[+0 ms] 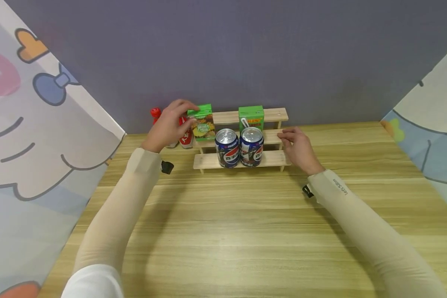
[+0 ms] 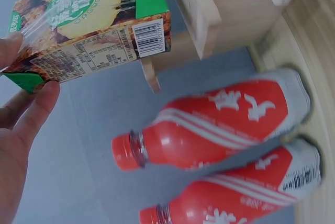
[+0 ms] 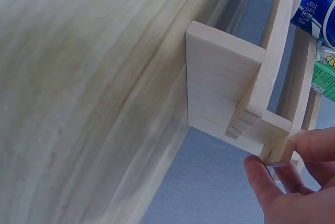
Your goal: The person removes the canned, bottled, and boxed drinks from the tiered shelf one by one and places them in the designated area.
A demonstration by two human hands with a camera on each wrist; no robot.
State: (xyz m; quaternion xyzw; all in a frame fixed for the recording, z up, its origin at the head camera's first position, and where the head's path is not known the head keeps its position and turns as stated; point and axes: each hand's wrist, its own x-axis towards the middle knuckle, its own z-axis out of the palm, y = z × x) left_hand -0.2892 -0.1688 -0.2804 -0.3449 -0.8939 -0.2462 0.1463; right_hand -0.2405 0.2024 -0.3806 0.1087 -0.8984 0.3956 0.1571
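Note:
My left hand [image 1: 169, 126] pinches the top end of a green drink carton [image 1: 203, 124] with fruit pictures; in the left wrist view its barcode side [image 2: 104, 54] shows. The carton is at the left end of a stepped wooden rack [image 1: 275, 157]; whether it rests there I cannot tell. With fingertips and thumb, my right hand [image 3: 298, 192] grips the right end of the rack's middle step [image 3: 280, 150]. On the lowest step two dark blue Pepsi cans [image 1: 228, 150] stand side by side, and behind them is another green carton [image 1: 251, 111], partly hidden.
Two red-and-white bottles [image 2: 225, 116] stand left of the rack, mostly behind my left hand in the head view. A grey wall panel [image 1: 223, 54] rises behind the rack. Wood-grain tabletop [image 1: 223, 223] lies in front, with cartoon-printed panels [image 1: 18, 157] on both sides.

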